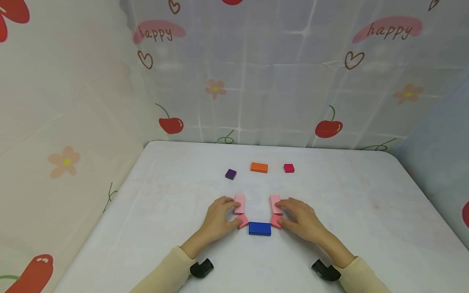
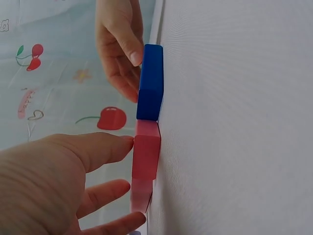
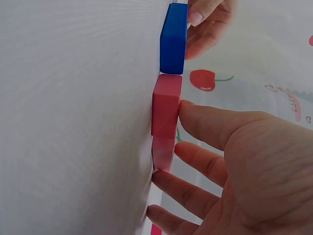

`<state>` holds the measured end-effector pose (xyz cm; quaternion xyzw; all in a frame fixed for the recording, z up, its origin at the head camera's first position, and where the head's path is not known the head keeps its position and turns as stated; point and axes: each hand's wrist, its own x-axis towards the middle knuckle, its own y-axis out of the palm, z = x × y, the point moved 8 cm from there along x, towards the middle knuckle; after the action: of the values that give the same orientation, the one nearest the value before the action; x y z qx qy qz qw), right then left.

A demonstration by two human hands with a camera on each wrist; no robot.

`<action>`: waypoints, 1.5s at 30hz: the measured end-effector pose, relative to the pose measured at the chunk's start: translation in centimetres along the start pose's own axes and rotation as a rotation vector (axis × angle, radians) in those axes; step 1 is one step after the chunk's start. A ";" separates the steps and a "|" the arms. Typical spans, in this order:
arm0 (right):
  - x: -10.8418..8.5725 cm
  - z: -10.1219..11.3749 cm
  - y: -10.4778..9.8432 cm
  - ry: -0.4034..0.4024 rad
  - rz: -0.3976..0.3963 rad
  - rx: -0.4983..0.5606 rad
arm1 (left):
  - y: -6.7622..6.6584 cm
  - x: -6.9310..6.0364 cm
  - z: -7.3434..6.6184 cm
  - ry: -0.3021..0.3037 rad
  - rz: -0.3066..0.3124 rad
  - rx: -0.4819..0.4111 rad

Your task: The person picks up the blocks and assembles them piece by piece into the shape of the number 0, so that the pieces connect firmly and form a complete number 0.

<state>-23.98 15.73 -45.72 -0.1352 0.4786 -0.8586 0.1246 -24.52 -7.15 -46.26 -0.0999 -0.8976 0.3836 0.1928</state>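
Note:
On the white table a blue block (image 1: 259,229) lies crosswise, with two pink columns rising from its ends. The left column has a short pink block (image 1: 245,220) touching the blue one and a longer light pink block (image 1: 239,199) beyond it. The right column mirrors it with a short pink block (image 1: 274,220) and a long light pink block (image 1: 274,199). My left hand (image 1: 217,217) touches the left short block with its thumb, index fingertip at the long one. My right hand (image 1: 305,218) likewise rests its thumb and fingers on the right pair.
Farther back stand a dark purple block (image 1: 231,174), an orange block (image 1: 259,167) and a red block (image 1: 289,168) in a loose row. A patterned curtain (image 1: 271,110) hangs behind the table's far edge. Black wrist devices (image 1: 202,268) sit at both cuffs.

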 end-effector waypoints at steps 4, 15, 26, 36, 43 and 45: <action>0.1 0.0 0.0 0.002 0.003 0.001 | 0.0 0.0 -0.1 0.014 -0.006 0.025; 0.2 0.0 0.2 0.010 0.008 -0.001 | -0.1 -0.1 0.0 -0.013 0.008 -0.013; 0.2 0.0 0.0 -0.006 0.002 0.025 | -0.2 -0.1 0.1 0.005 -0.006 0.002; 2.6 -2.0 -3.3 0.066 -0.083 0.094 | -0.1 -0.2 -0.1 0.014 0.006 -0.003; 6.8 -5.6 -6.7 0.136 -0.228 0.082 | 0.0 -0.2 0.0 0.002 0.014 -0.024; 7.9 -6.7 -7.0 0.159 -0.239 0.095 | 0.0 -0.2 0.0 0.003 0.013 -0.024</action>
<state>-34.31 21.91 -42.25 -0.1168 0.4263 -0.8970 -0.0104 -24.35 -7.21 -46.34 -0.1084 -0.9012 0.3740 0.1904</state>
